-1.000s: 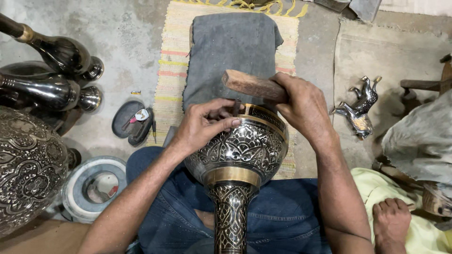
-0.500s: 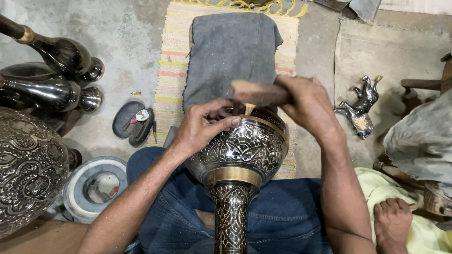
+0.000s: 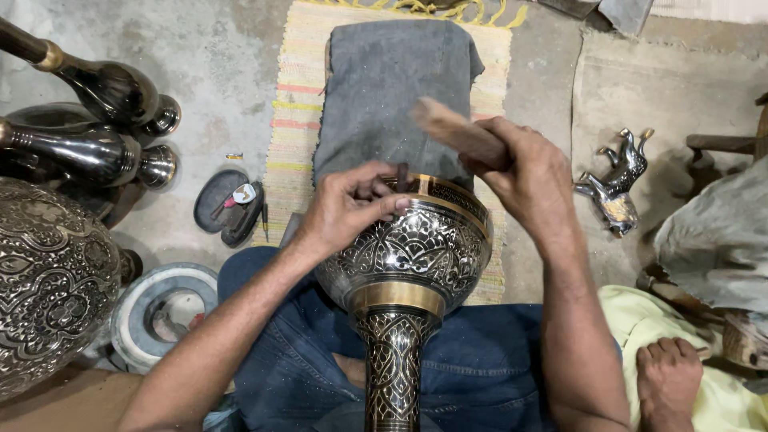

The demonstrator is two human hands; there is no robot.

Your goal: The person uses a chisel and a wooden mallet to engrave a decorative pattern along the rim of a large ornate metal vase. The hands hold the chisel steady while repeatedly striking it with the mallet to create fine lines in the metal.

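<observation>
While the large engraved black-and-silver metal vase (image 3: 404,256) lies across the person's denim-clad lap, a grey folded cloth (image 3: 392,88) lies beyond it. The right hand (image 3: 532,180) grips a brown wooden mallet (image 3: 456,132); the left hand (image 3: 348,208) pinches a small dark chisel (image 3: 402,174) against the vase's rim.

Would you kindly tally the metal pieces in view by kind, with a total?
Engraved black-and-silver metal vases: 2
Plain dark glossy metal vases lying on the floor: 2
Silver metal horse figurine: 1
Total: 5
</observation>
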